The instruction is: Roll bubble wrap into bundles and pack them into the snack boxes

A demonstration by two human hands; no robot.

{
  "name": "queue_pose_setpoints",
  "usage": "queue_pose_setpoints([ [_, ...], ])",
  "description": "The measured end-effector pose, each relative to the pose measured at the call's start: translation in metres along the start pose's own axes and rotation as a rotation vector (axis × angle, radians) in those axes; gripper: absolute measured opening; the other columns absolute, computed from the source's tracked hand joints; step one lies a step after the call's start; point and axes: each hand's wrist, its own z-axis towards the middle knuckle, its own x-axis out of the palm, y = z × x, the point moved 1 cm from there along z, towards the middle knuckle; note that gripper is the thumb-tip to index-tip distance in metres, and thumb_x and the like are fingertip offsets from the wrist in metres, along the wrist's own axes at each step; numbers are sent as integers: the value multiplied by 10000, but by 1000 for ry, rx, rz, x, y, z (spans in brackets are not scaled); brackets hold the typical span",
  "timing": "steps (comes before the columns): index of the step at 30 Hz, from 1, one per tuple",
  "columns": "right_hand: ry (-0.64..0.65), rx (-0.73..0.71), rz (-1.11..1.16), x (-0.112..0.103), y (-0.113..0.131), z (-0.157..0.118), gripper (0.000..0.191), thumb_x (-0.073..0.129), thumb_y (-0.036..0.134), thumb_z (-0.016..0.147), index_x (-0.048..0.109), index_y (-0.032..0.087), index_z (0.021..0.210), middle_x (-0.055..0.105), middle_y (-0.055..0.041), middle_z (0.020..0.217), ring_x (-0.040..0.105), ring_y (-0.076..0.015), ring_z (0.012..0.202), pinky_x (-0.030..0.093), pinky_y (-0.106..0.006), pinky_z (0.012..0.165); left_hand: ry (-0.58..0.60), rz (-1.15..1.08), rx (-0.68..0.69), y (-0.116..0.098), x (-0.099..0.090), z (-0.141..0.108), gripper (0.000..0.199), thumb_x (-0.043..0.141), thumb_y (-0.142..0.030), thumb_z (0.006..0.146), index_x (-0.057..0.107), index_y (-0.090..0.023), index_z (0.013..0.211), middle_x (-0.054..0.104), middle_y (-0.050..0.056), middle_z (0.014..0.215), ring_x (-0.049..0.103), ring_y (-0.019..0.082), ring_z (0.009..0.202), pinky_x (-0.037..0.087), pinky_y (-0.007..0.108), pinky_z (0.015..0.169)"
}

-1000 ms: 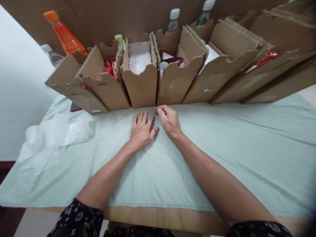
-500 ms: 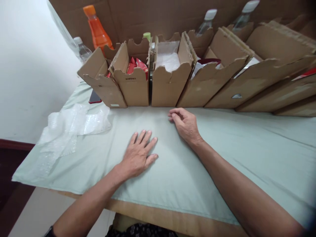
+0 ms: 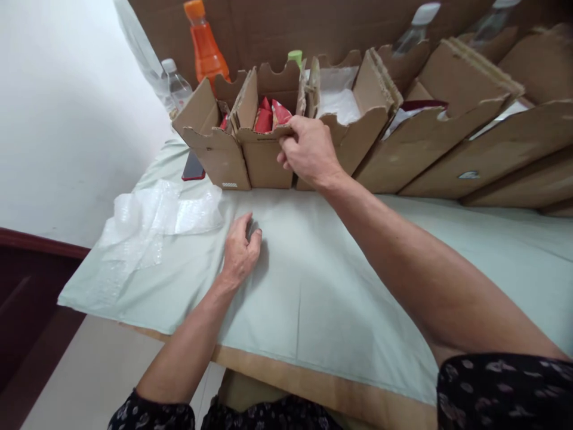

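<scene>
Right hand (image 3: 308,149) reaches forward, curled at an open brown cardboard box (image 3: 268,161), its grip unclear; left hand (image 3: 240,251), loosely wide, over pale-green cloth (image 3: 340,292)

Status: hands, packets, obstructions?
Right hand at front rim of second box from left, grip unclear. Left hand looks empty, near bubble wrap. Red packets in box, behind front wall.

Layout as I view it: on the cloth (image 3: 340,269), boxes (image 3: 425,155) stand in a row at the far side, with bottles (image 3: 209,57) behind; packets (image 3: 264,116) lie in the second box from left (image 3: 264,164), my right hand (image 3: 311,152) at its near rim; bubble wrap (image 3: 147,209) lies left of my left hand (image 3: 240,248).
</scene>
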Motion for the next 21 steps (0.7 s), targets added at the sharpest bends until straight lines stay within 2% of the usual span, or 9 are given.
queue_pose_setpoints([
  [4,-37,122,-10,-5,22,-23,126,561,207,978,651,180,893,648,2,638,664,-164,701,586,-341,820,-206,-292,-135,6,-2,11,518,624,-274,922,543,-238,1432,655,143,1404,614,281,1363,443,505,1213],
  [7,-12,81,38,-23,54,-66,156,569,229,986,656,190,862,669,2,671,684,-172,731,579,-332,790,-351,-489,-247,15,-7,21,510,596,-334,937,515,-228,1429,657,144,1351,659,253,1284,482,470,1170],
  [9,25,74,53,-44,72,-101,175,569,252,987,672,200,855,683,3,691,690,-176,722,575,-329,751,-387,-546,-290,19,-11,26,514,573,-349,922,518,-212,1415,661,142,1320,680,234,1230,512,439,1133],
  [11,62,92,49,-70,83,-134,163,587,287,968,704,222,873,698,6,712,688,-175,693,576,-327,711,-349,-535,-272,20,-13,27,526,586,-314,859,554,-207,1374,670,134,1302,686,229,1207,532,421,1109],
  [13,51,123,43,-101,85,-161,139,611,310,935,731,247,903,730,-3,755,699,-183,696,590,-345,709,-235,-481,-193,16,-11,22,529,595,-260,784,610,-211,1311,687,123,1296,686,241,1209,544,426,1102],
  [15,-75,191,-23,-133,77,-180,128,638,318,907,753,268,931,752,-22,798,711,-193,714,605,-369,732,-92,-420,-90,7,-5,11,564,592,-222,751,626,-224,1314,697,116,1301,680,254,1225,551,444,1098],
  [17,-298,264,-97,-162,61,-195,146,651,314,890,759,282,982,772,-50,875,725,-209,751,613,-397,747,4,-369,3,-4,4,-3,674,595,-203,765,555,-257,1435,673,114,1360,659,259,1268,556,455,1083],
  [19,-496,314,-94,-184,42,-213,216,668,300,870,742,302,1073,785,-83,1041,751,-247,885,618,-426,776,28,-317,63,-12,12,-16,789,609,-195,783,437,-282,1548,626,125,1429,638,263,1295,567,453,1045],
  [21,-540,371,-8,-196,23,-234,316,711,297,836,709,329,1151,755,-103,1231,739,-288,1077,622,-443,822,39,-261,88,-18,17,-23,822,627,-209,801,386,-285,1583,599,137,1456,641,265,1277,575,440,996],
])
